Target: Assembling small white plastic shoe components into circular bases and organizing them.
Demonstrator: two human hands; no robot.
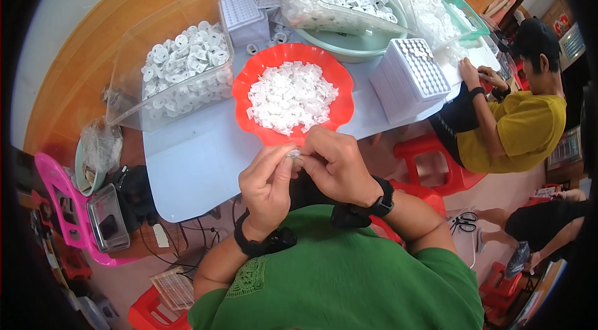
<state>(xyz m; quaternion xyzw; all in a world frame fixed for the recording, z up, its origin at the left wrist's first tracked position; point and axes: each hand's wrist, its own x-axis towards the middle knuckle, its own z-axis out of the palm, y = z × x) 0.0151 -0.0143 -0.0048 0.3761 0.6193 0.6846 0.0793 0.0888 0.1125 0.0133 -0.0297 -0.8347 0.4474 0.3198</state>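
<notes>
Both my hands meet just in front of the table's near edge, fingertips pinched together. Between them is a small white plastic part [293,154], mostly covered by the fingers. My left hand [269,183] grips it between thumb and forefinger. From the other side, my right hand [337,165] pinches at the same piece. Right beyond them lies a red scalloped dish [341,101] heaped with small flat white plastic pieces [291,96]. To its left a clear plastic bin [180,90] holds many round white plastic parts [187,50].
A stack of white trays [402,90] with round pieces on top stands to the right. Behind it, another clear bin [305,3] of white parts rests on a pale green basin [349,50]. A co-worker in a yellow shirt [517,121] sits at right. Red stools [430,155] stand nearby.
</notes>
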